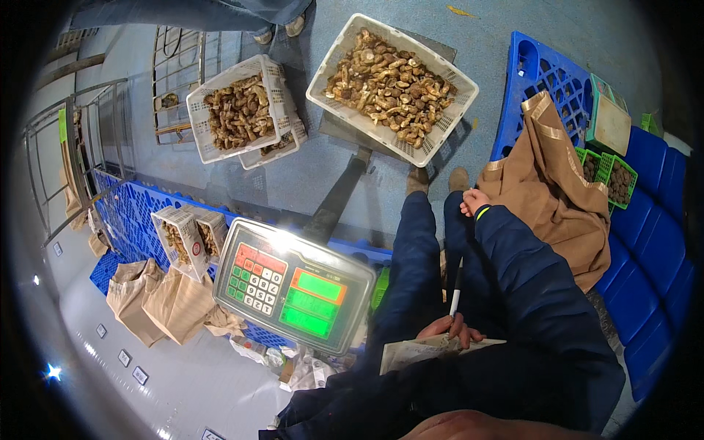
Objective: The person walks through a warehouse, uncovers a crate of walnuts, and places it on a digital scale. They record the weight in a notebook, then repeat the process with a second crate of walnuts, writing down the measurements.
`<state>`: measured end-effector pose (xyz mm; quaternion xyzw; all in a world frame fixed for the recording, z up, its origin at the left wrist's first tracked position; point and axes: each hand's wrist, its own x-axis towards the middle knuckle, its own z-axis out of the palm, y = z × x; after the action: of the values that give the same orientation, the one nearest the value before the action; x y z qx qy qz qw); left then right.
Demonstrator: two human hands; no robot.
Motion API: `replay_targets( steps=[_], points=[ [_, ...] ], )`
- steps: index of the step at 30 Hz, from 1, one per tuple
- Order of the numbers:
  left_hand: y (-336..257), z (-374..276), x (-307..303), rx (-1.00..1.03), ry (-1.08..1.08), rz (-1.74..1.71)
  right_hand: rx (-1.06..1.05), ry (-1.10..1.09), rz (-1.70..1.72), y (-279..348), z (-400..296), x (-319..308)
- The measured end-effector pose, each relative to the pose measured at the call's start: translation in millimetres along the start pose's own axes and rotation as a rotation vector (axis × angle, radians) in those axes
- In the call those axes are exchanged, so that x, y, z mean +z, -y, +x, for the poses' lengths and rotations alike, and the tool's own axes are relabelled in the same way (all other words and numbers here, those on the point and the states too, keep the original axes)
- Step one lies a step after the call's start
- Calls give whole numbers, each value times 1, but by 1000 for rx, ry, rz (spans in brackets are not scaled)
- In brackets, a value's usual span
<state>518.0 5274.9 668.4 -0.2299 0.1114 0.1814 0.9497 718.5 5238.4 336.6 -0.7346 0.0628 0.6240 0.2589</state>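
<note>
My left hand grips a paper notepad against my body, with a black and white marker pen upright between its fingers. My right hand is stretched forward above my foot, fingers curled; whether they pinch something small is unclear. Ahead, a white plastic crate of brown mushrooms rests on the platform of a floor scale. The scale's display head, its screens lit green, is at my left on a dark post. A brown cloth lies beside my right hand.
Stacked white crates of mushrooms stand left of the scale. Blue plastic pallets lie on both sides. At right are a small bench scale and green baskets of dark produce. Another person's legs show at upper left. Sacks lie lower left.
</note>
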Motion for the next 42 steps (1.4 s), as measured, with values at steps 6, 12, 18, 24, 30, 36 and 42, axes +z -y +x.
replay_targets(
  steps=[6, 12, 18, 24, 30, 36, 42],
  points=[
    [-6, -2, 3, 8, -13, 16, 2, -3, -43, 5, 0, 5],
    [-7, -5, 0, 9, -18, 9, -8, -12, -53, 11, -1, 10],
    [-9, -7, 0, 23, -22, 2, -1, -11, -106, 13, 2, 14],
    [-13, -7, 0, 17, -24, -12, 5, 4, -91, 14, 6, 16],
    [-17, -8, 0, 6, -24, -1, -4, -21, -63, 15, 8, 19],
    [-20, -8, 0, 13, -15, -6, -8, -6, -57, 19, 9, 22],
    [-21, -9, -4, 29, 19, -19, 25, -23, -51, 21, 12, 26]
  ],
)
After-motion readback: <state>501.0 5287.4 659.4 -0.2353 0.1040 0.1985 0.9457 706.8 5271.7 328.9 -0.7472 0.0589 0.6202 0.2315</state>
